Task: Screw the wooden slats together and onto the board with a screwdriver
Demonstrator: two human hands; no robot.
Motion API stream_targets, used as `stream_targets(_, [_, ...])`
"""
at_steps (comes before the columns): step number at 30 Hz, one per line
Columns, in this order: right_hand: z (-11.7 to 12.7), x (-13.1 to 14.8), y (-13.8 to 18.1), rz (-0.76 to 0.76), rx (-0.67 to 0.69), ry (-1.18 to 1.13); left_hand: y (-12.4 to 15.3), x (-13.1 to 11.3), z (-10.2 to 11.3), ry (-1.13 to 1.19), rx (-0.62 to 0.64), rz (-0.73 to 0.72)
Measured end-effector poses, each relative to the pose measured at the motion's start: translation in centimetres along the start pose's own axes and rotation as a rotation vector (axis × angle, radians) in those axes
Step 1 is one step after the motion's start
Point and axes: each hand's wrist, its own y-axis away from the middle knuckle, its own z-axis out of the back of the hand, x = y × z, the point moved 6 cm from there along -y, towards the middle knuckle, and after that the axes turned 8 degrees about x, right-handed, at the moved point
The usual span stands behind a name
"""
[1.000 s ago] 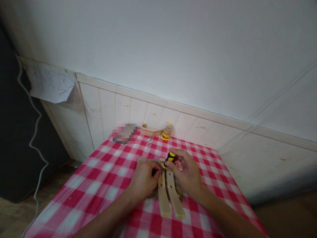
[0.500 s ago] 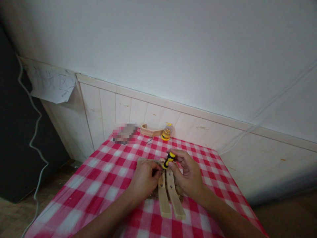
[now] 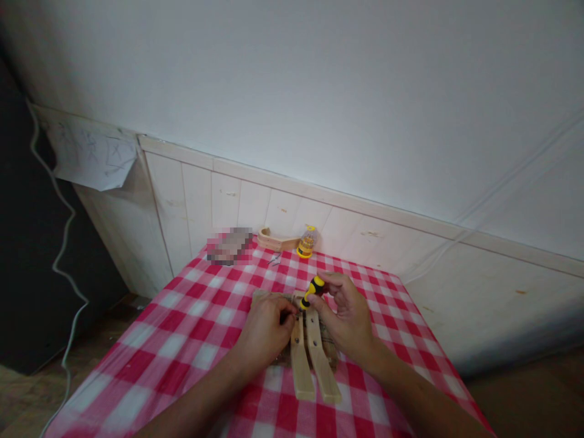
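Observation:
My right hand point(image 3: 347, 318) grips a small yellow and black screwdriver point(image 3: 311, 291), its tip pointing down at the top end of two pale wooden slats point(image 3: 312, 365). The slats lie side by side on a table with a red and white checked cloth point(image 3: 191, 340), each with small holes. My left hand point(image 3: 264, 331) is closed beside the slats' upper end, fingertips pinched at the spot under the screwdriver tip. What it pinches is too small to make out. A brownish piece point(image 3: 267, 297) lies under the slats, mostly hidden by my hands.
At the table's far edge stand a yellow bit holder point(image 3: 306, 242), a curved wooden part point(image 3: 274, 240) and a blurred object point(image 3: 228, 245). White wall panelling rises behind. A white cable point(image 3: 64, 243) hangs at the left beside a dark panel. The table's right edge drops to the floor.
My right hand has turned the screwdriver a little, its handle tilting more upright. My left hand and the slats stay where they were.

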Motion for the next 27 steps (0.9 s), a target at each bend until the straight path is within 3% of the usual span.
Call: stream_targets(27, [-0.04,0.14,-0.07,-0.04,0.057,0.025,-0.07,0.2,-0.17,0.02,-0.002,0.0])
